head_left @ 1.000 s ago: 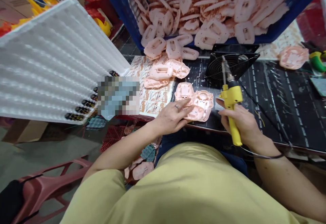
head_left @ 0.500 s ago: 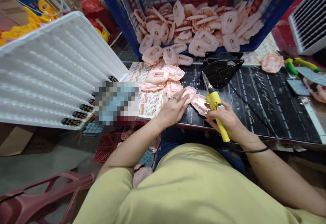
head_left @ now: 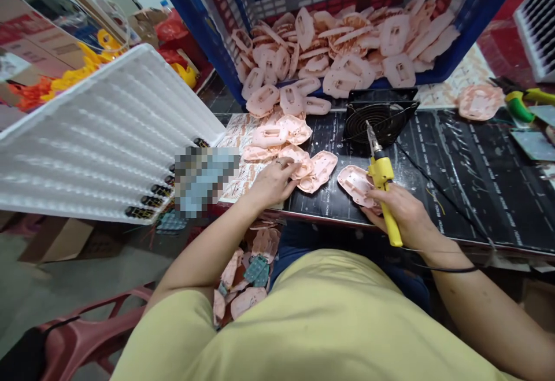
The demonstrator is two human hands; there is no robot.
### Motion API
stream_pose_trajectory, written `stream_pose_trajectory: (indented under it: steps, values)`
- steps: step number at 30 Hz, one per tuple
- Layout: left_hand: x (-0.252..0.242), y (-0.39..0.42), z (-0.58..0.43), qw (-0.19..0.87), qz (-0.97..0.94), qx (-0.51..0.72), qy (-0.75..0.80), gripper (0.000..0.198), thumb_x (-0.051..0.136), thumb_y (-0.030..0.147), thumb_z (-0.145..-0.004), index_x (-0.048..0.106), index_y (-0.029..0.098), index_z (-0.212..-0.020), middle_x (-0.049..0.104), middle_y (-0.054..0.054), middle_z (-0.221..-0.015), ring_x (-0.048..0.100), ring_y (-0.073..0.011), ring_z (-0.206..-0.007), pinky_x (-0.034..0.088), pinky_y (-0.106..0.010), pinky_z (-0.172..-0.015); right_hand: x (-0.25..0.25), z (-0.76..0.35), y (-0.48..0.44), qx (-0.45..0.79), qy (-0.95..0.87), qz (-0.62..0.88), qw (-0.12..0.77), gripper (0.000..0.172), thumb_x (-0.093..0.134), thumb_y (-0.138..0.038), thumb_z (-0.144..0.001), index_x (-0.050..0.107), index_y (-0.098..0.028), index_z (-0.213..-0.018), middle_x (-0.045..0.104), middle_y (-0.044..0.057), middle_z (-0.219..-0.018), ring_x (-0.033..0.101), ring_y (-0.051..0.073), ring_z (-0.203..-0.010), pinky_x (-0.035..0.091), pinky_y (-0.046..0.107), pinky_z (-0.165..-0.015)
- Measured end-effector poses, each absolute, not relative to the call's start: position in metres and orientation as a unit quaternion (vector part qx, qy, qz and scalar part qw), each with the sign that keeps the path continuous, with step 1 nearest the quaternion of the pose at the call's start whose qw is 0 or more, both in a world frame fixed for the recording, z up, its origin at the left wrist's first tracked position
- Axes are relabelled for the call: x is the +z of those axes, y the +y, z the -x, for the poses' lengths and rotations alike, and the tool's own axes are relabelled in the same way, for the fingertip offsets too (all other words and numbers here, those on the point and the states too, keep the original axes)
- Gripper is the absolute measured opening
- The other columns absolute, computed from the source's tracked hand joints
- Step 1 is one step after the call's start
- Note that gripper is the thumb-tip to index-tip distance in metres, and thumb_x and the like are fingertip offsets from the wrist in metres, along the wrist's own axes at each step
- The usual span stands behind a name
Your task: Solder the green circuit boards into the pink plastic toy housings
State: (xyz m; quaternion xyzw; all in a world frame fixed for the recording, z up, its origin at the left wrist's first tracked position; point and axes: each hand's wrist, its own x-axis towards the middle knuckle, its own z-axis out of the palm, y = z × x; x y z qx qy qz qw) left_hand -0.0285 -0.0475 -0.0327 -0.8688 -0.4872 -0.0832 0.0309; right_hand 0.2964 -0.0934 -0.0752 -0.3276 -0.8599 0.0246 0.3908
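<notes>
My right hand (head_left: 401,213) is closed round the yellow handle of a soldering iron (head_left: 382,177), tip pointing up and away. Its fingers also touch a pink plastic shell (head_left: 354,183) lying on the black mat (head_left: 455,178). My left hand (head_left: 272,183) reaches left, with fingertips closed on a pink shell (head_left: 299,164) at the edge of a small heap. Another pink shell (head_left: 323,168) lies between my hands.
A blue crate (head_left: 459,34) full of pink shells stands at the back. A small black fan (head_left: 381,116) sits behind the iron. A white ribbed tray (head_left: 95,138) slants at left. Green-yellow pliers (head_left: 522,102) and another pink shell (head_left: 479,101) lie far right. A red chair (head_left: 73,335) is below left.
The two pink shells that lay together have been parted: my left hand moved left to the heap, and my right hand with the iron keeps one shell by it.
</notes>
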Motion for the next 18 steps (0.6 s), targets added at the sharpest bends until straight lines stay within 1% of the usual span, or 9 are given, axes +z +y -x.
stream_pose_trajectory:
  steps: [3,7,8,10,12,13,15,16,18]
  values:
    - [-0.022,-0.043,0.031,0.096,0.841,-0.008,-0.533,0.038,0.051,0.041,-0.097,0.067,0.016,-0.121,0.067,-0.015,-0.114,0.068,-0.0256,-0.092,0.053,-0.037,-0.081,-0.072,-0.302,-0.096,0.033,-0.859,0.315,0.402,0.034,0.066,-0.017,-0.089,0.054,-0.022,-0.120,0.065,0.008,-0.099,0.065,0.023,-0.091,0.055,0.036,-0.081]
    - [-0.012,-0.042,0.030,0.115,0.822,0.054,-0.555,0.042,0.050,0.040,-0.096,0.066,0.010,-0.120,0.067,-0.018,-0.109,0.067,-0.0297,-0.093,0.052,-0.040,-0.079,-0.069,-0.303,-0.097,0.039,-0.860,0.308,0.404,0.045,0.065,-0.015,-0.089,0.051,-0.024,-0.131,0.066,0.007,-0.102,0.065,0.023,-0.095,0.055,0.037,-0.083]
    - [-0.010,-0.043,0.029,0.116,0.824,0.051,-0.552,0.042,0.051,0.038,-0.095,0.065,0.010,-0.123,0.067,-0.019,-0.111,0.066,-0.0312,-0.097,0.052,-0.042,-0.082,-0.069,-0.302,-0.097,0.041,-0.860,0.306,0.406,0.046,0.064,-0.015,-0.089,0.050,-0.024,-0.133,0.066,0.007,-0.101,0.065,0.023,-0.095,0.056,0.036,-0.083]
    - [-0.008,-0.047,0.028,0.118,0.835,0.027,-0.536,0.043,0.052,0.030,-0.093,0.060,0.012,-0.131,0.064,-0.020,-0.126,0.062,-0.0339,-0.112,0.050,-0.047,-0.092,-0.071,-0.303,-0.096,0.047,-0.857,0.307,0.411,0.048,0.064,-0.015,-0.089,0.049,-0.025,-0.134,0.065,0.007,-0.099,0.064,0.022,-0.091,0.056,0.036,-0.083]
    - [-0.006,-0.053,0.027,0.101,0.861,0.014,-0.499,0.051,0.053,0.019,-0.088,0.055,0.018,-0.139,0.053,-0.017,-0.145,0.051,-0.0349,-0.132,0.043,-0.051,-0.104,-0.074,-0.304,-0.096,0.056,-0.854,0.315,0.410,0.049,0.065,-0.015,-0.089,0.050,-0.025,-0.134,0.065,0.005,-0.097,0.063,0.021,-0.088,0.056,0.037,-0.084]
    - [-0.006,-0.055,0.026,0.084,0.876,0.020,-0.474,0.056,0.053,0.014,-0.084,0.054,0.020,-0.141,0.049,-0.015,-0.150,0.044,-0.0346,-0.139,0.039,-0.053,-0.109,-0.076,-0.304,-0.097,0.058,-0.854,0.318,0.409,0.048,0.065,-0.014,-0.088,0.051,-0.025,-0.133,0.064,0.005,-0.096,0.063,0.021,-0.088,0.056,0.037,-0.086]
    - [-0.008,-0.061,0.023,0.055,0.902,0.038,-0.427,0.058,0.052,0.010,-0.082,0.056,0.021,-0.138,0.050,-0.012,-0.150,0.039,-0.0339,-0.143,0.033,-0.056,-0.114,-0.080,-0.305,-0.097,0.056,-0.852,0.322,0.408,0.046,0.066,-0.014,-0.087,0.052,-0.024,-0.130,0.065,0.006,-0.098,0.064,0.022,-0.092,0.056,0.040,-0.089]
    - [-0.009,-0.064,0.020,0.052,0.910,0.038,-0.410,0.053,0.051,0.010,-0.083,0.060,0.021,-0.134,0.055,-0.012,-0.145,0.041,-0.0333,-0.142,0.031,-0.057,-0.115,-0.081,-0.306,-0.097,0.054,-0.852,0.322,0.408,0.045,0.066,-0.013,-0.087,0.053,-0.023,-0.129,0.065,0.007,-0.100,0.064,0.023,-0.095,0.056,0.041,-0.091]
    - [-0.013,-0.071,0.010,0.067,0.921,0.012,-0.384,0.037,0.049,0.013,-0.090,0.066,0.020,-0.122,0.067,-0.011,-0.128,0.051,-0.0307,-0.132,0.029,-0.058,-0.115,-0.082,-0.306,-0.097,0.041,-0.850,0.324,0.413,0.042,0.067,-0.013,-0.087,0.054,-0.021,-0.126,0.066,0.009,-0.106,0.064,0.025,-0.100,0.056,0.044,-0.093]
